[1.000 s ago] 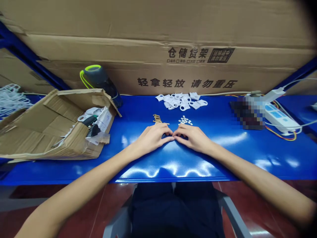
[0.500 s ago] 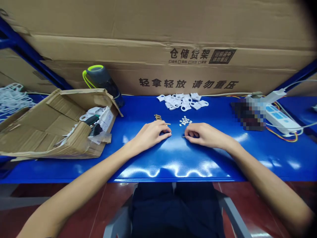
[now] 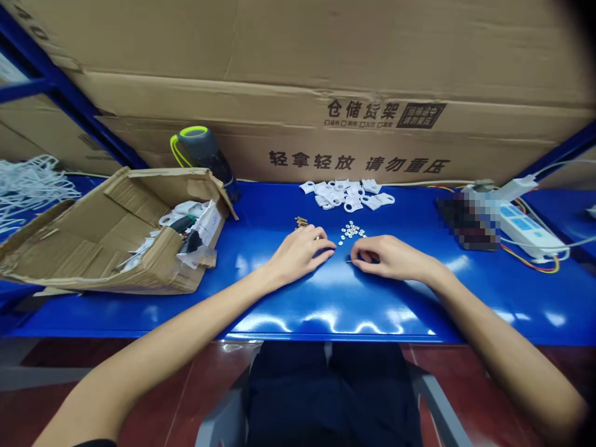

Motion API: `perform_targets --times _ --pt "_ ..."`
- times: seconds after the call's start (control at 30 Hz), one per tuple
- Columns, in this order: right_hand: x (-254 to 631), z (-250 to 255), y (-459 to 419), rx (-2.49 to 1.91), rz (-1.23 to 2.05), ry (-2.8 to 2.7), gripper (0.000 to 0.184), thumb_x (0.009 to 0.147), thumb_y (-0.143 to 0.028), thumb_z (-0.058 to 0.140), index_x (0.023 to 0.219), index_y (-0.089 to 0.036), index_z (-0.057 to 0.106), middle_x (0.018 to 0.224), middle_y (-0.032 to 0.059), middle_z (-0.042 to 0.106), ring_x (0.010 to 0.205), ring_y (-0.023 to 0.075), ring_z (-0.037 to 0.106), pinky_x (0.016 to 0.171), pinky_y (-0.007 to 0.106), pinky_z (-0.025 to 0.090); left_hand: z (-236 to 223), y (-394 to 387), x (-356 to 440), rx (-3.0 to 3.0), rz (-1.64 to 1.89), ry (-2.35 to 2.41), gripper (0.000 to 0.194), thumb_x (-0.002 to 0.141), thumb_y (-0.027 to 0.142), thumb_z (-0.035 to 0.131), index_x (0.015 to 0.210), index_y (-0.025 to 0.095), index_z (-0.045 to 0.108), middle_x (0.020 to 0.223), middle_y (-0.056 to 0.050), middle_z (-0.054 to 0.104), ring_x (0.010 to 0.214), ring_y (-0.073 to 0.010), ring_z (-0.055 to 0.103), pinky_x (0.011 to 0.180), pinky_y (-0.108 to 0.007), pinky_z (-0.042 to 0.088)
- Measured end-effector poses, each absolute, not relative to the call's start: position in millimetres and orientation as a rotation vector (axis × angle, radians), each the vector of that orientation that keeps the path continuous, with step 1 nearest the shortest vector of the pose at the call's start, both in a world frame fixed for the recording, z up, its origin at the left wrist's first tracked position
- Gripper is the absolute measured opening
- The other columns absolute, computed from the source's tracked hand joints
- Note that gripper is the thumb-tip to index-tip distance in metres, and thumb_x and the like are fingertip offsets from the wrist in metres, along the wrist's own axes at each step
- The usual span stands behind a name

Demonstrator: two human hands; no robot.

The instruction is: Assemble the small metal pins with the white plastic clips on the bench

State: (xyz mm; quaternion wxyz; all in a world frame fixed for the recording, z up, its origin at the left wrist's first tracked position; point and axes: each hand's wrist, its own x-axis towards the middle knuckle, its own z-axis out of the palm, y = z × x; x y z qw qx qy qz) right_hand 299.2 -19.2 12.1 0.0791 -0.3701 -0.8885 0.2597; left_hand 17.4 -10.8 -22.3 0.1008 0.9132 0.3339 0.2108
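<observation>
My left hand (image 3: 303,254) rests low over the blue tabletop. Its thumb and index finger come close together, and whatever lies between them, if anything, is too small to make out. Just past those fingertips lies a loose cluster of small white pieces (image 3: 352,230). Several short brass-coloured rods (image 3: 302,221) lie behind the left hand, which partly covers them. My right hand (image 3: 384,256) is closed in a pinch on a thin, short pin (image 3: 349,261), whose tip points left towards the other hand. Farther back is a heap of flat white plastic parts with ring-shaped ends (image 3: 344,195).
At left, an open cardboard box (image 3: 116,282) holds white parts and a dark-handled tool. Behind it leans a dark cylinder with a yellow-green rim (image 3: 202,149). A power strip (image 3: 531,226) with cables sits at right beside a blurred dark object. Cardboard with printing (image 3: 279,105) stands along the back.
My left hand has moved right, closer to my right hand and the white pieces. The white bit seen at its fingertips no longer shows. My right hand keeps its pinch; the view has shifted slightly.
</observation>
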Motion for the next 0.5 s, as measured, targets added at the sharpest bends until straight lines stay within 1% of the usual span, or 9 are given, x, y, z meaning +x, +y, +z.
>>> perform_targets --times 0.1,0.17,0.23,0.3,0.43,0.5 --pt "292.3 7.7 -21.5 -1.072 0.729 -2.656 0.024 0.107 -0.039 0.056 0.103 -0.023 0.073 0.076 -0.0003 0.066 0.065 0.0167 0.057 0.067 0.028 0.039 -22.8 -13.1 19.7 2.743 0.565 1.001 0.037 0.115 0.034 0.048 0.138 0.026 0.075 0.123 -0.009 0.068 0.108 -0.0235 0.062 0.095 -0.038 0.049" --pt "287.5 4.9 -22.8 -1.095 0.690 -2.641 0.024 0.108 -0.039 0.055 0.103 -0.024 0.072 0.074 -0.0006 0.065 0.065 0.0167 0.057 0.067 0.028 0.039 -22.1 -14.3 21.2 2.768 0.531 1.025 0.040 0.116 0.033 0.044 0.144 0.028 0.072 0.125 -0.010 0.066 0.108 -0.0240 0.061 0.095 -0.038 0.048" --pt "283.8 2.1 -23.0 -1.151 0.644 -2.614 0.022 0.108 -0.038 0.055 0.103 -0.025 0.072 0.072 -0.0010 0.064 0.064 0.0170 0.058 0.067 0.028 0.038 -20.2 -14.6 21.4 2.786 0.514 1.044 0.041 0.117 0.032 0.042 0.146 0.028 0.071 0.125 -0.010 0.066 0.108 -0.0243 0.060 0.094 -0.038 0.047" --pt "281.9 -0.7 -21.6 -1.227 0.589 -2.576 0.020 0.108 -0.036 0.056 0.104 -0.025 0.072 0.071 -0.0008 0.065 0.064 0.0175 0.059 0.067 0.029 0.038 -17.6 -13.3 19.5 2.805 0.519 1.065 0.040 0.117 0.032 0.042 0.142 0.025 0.073 0.123 -0.011 0.066 0.107 -0.0249 0.060 0.093 -0.038 0.046" --pt "282.9 -6.2 -15.7 -1.399 0.445 -2.472 0.021 0.108 -0.036 0.058 0.111 -0.026 0.076 0.073 0.0003 0.070 0.063 0.0184 0.060 0.065 0.029 0.035 -12.6 -6.7 10.3 2.832 0.572 1.154 0.034 0.115 0.030 0.046 0.122 0.021 0.078 0.122 -0.012 0.068 0.106 -0.0263 0.059 0.091 -0.040 0.045" --pt "284.3 -7.8 -13.6 -1.473 0.376 -2.426 0.022 0.108 -0.038 0.058 0.111 -0.026 0.077 0.072 0.0007 0.071 0.063 0.0190 0.061 0.063 0.029 0.033 -11.4 -3.1 5.5 2.827 0.589 1.193 0.031 0.113 0.030 0.049 0.121 0.021 0.078 0.122 -0.012 0.069 0.106 -0.0267 0.059 0.089 -0.040 0.044"
